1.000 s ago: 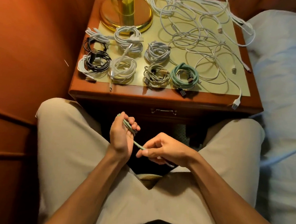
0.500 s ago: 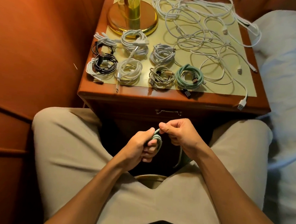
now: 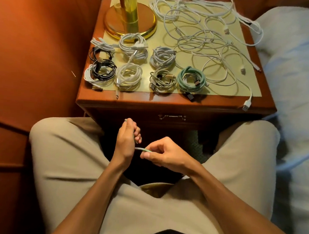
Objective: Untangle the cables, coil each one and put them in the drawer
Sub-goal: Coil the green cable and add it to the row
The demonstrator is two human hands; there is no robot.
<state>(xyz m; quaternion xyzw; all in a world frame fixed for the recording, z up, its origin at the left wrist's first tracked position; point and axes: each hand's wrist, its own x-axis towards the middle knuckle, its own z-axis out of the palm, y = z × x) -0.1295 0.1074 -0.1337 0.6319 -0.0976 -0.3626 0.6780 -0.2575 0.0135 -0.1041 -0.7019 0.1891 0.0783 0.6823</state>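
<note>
**One more green cable being wound over the lap**

The hands have drawn apart again since half a second ago, when they met right over the small green loop. Now the left hand (image 3: 127, 142) stands upright between the knees with its fingers curled round the turns of the green cable (image 3: 142, 149), a bit of which pokes out above the knuckles. The right hand (image 3: 163, 154) sits just beside it, lower and to the right, thumb and forefinger pinching the free length of the same cable; a short pale-green stretch runs between the two hands. That looks like the pull-out before the next wrap, so the coil is only partly made.

On the nightstand (image 3: 169, 104) the sorted work lies in two rows at the front: white coils, a black coil (image 3: 103, 69), a beige coil (image 3: 162, 80) and a finished green coil (image 3: 191, 79). Behind and to the right of them the loose white cables (image 3: 206, 40) sprawl in a tangle, one plug hanging over the front edge. A brass lamp base (image 3: 130, 23) stands at the back left.

The drawer, marked by its handle (image 3: 172, 116), is shut and nothing has gone into it yet. My reading: the task is perhaps past halfway on coiling, with the white tangle and all of the stowing left.
</note>
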